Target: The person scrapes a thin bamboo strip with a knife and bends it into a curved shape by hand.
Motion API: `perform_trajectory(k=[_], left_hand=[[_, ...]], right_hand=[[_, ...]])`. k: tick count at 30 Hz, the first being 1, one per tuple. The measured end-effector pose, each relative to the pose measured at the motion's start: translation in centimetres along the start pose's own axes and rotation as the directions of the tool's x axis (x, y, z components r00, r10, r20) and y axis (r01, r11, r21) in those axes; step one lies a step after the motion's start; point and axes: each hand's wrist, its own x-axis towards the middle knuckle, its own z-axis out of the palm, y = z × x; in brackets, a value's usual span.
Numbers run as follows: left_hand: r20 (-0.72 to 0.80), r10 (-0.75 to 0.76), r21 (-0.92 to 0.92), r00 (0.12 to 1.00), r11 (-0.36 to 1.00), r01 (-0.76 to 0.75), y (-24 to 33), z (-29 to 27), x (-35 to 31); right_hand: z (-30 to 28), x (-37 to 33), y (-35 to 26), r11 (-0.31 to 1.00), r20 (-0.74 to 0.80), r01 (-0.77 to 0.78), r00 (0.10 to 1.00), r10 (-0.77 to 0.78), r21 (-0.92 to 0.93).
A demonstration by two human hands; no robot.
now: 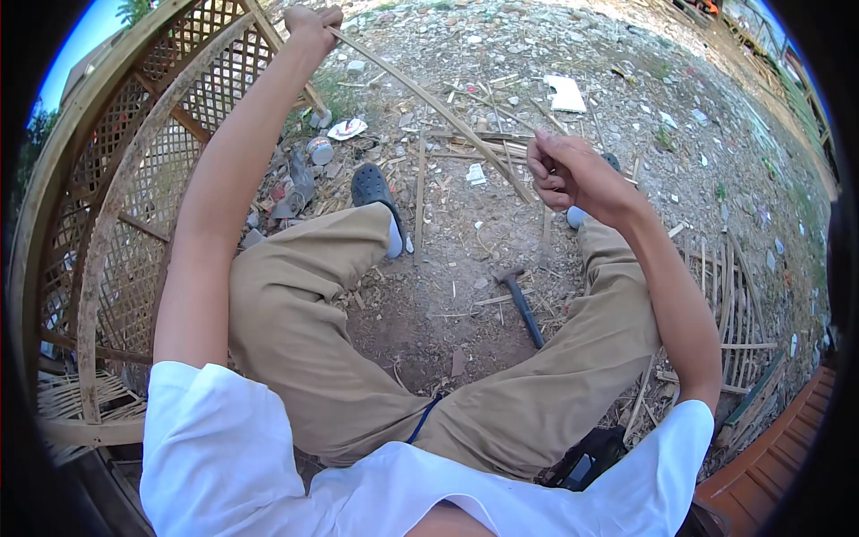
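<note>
My left hand [311, 24], stretched far forward beside the lattice panel, is closed around the upper end of a thin wooden strip [420, 91]. The strip slants down to the right, and its lower end comes close to my right hand [577, 176]. That hand is raised above my right knee with its fingers bent and thumb and forefinger pinched together; what lies between them, if anything, is too small to make out. A wooden lattice panel [134, 259] with a timber frame stands at my left. On the dirt between my legs lies a hammer [523, 311] with a dark handle.
Loose wooden strips [420, 192] lie beyond my feet, and more strips [729, 286] are piled at the right. A can [320, 150] and a white board scrap [565, 93] sit on the stony ground. An orange-brown ridged object [774, 456] is at the lower right.
</note>
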Motion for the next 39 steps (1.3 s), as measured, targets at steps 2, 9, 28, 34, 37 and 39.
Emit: perform_trajectory(k=[2, 9, 28, 34, 37, 39], left_hand=[[-0.035, -0.035, -0.034, 0.999, 0.999, 0.034, -2.4, 1.6, -2.0], [-0.025, -0.207, -0.232, 0.978, 0.953, 0.196, -8.9, 1.6, -2.0], [-0.546, -0.426, -0.205, 0.721, 0.903, 0.378, -23.2, -15.8, 2.4], [-0.397, -0.629, 0.300, 0.668, 0.599, 0.742, -23.5, -18.8, -2.3], [-0.488, -0.674, 0.487, 0.554, 0.316, 0.814, -24.1, -19.4, -4.3], [-0.397, -0.555, 0.867, 0.731, 0.035, 0.497, -24.4, -16.4, -6.0]], right_hand=[[-0.8, 0.6, 0.3, 0.999, 0.031, -0.023, 0.999, 0.024, -0.024], [-1.0, 2.7, 1.3, 0.953, -0.118, -0.171, 0.982, 0.145, -0.252], [-4.0, 7.2, 6.7, 0.953, -0.093, -0.269, 0.955, 0.283, 0.139], [-4.9, 7.0, 6.0, 0.952, -0.122, -0.214, 0.962, 0.244, 0.217], [-4.5, 7.0, 5.4, 0.967, -0.212, -0.214, 0.947, 0.241, 0.140], [-4.8, 6.9, 5.4, 0.961, -0.242, -0.244, 0.932, 0.269, 0.129]])
